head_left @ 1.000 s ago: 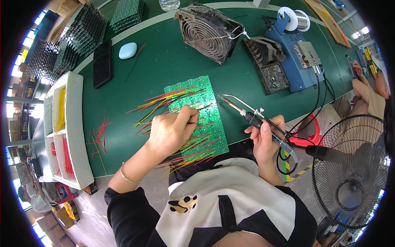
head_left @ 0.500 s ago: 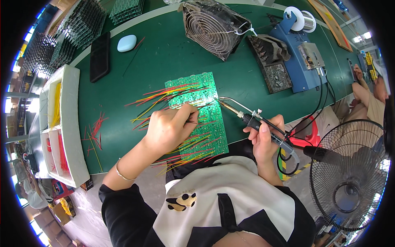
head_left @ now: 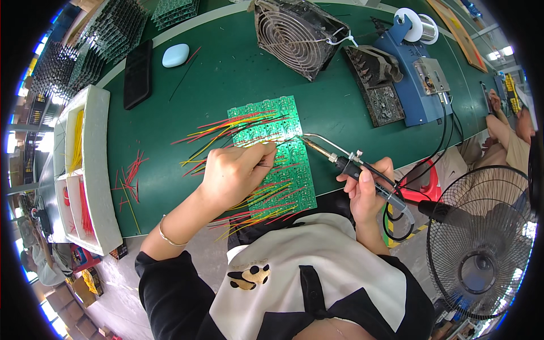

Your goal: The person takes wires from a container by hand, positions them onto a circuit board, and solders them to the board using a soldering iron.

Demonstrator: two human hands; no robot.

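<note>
A green circuit board panel lies on the bench before me. Rows of red, yellow and black wires stick out over its left side. My left hand rests over the board's middle, thumb and forefinger pinched on a thin black wire that the fingers mostly hide. My right hand grips a soldering iron with a curved metal feed tube alongside. The iron's tip touches or hovers just over the board's right edge, a little beyond my left fingertips; contact is too small to tell.
A white divided tray of wires stands at left, with loose red wires beside it. Behind are a phone, a white case, a fume fan and a blue solder feeder. A standing fan is at right.
My left hand's fingertips have shifted slightly right over the board. The soldering iron stays almost in place at the board's right edge.
</note>
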